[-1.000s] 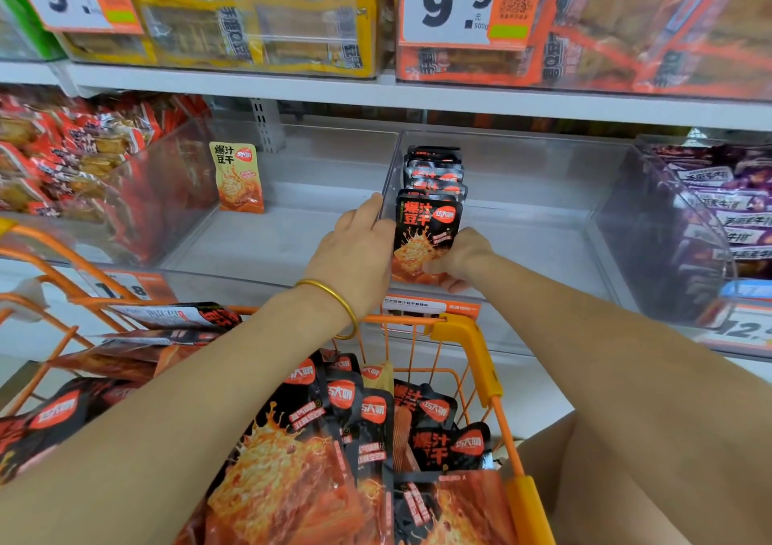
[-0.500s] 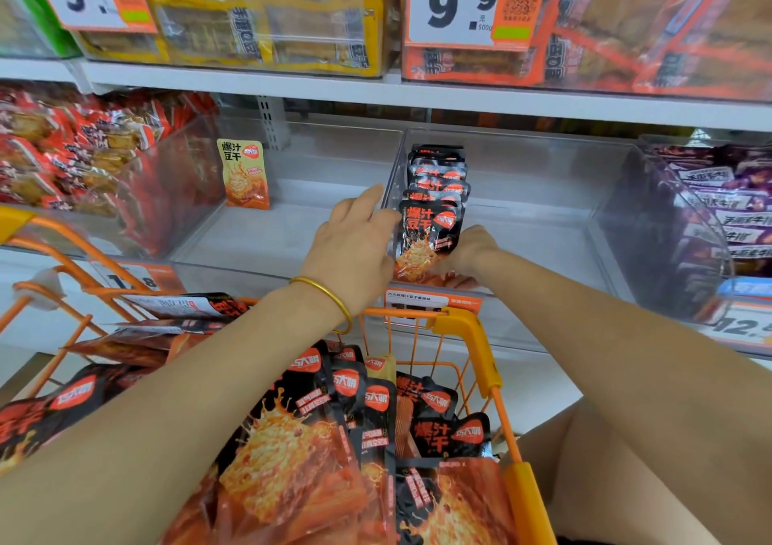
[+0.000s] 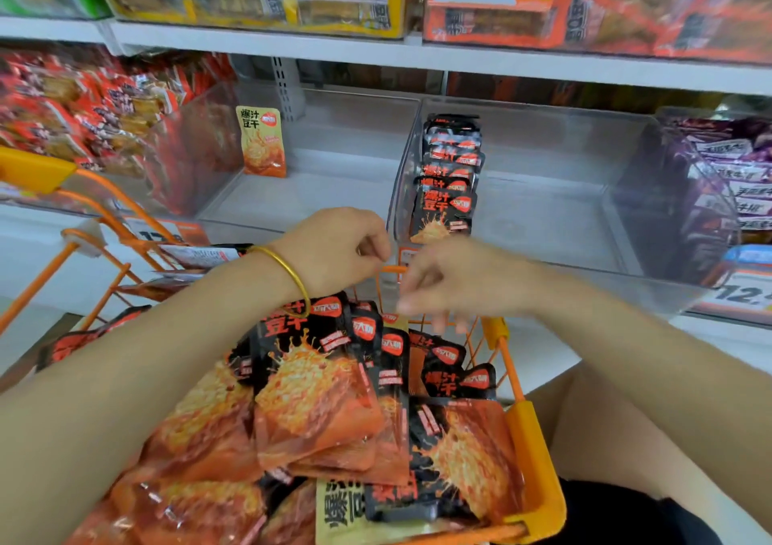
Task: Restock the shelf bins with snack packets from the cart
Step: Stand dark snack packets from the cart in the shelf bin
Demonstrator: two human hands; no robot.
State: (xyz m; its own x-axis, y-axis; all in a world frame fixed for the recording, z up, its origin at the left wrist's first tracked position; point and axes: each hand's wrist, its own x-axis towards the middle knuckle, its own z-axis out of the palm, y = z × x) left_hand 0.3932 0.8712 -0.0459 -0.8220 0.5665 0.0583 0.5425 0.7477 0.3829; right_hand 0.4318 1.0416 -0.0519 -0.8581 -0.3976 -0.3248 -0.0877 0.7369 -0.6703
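Note:
A row of several black-and-orange snack packets [image 3: 448, 193] stands upright along the left wall of a clear shelf bin [image 3: 555, 218]. Both hands hang over the orange cart [image 3: 534, 432], which is heaped with the same black-and-orange packets [image 3: 326, 390]. My left hand [image 3: 334, 248], with a gold bangle on the wrist, has its fingers curled and holds nothing. My right hand [image 3: 443, 281] is blurred, its fingers hang loosely downward and are empty. Neither hand touches the packets in the bin.
The clear bin [image 3: 317, 185] to the left holds one yellow packet [image 3: 262, 141] leaning against its side wall. Red packets [image 3: 83, 106] fill the far-left bin, purple ones [image 3: 727, 177] the right bin. An upper shelf [image 3: 417, 53] with boxed goods and price tags overhangs.
Both hands have let go of the front packet in the bin and drawn back toward the cart. The packet stays standing at the front of the row.

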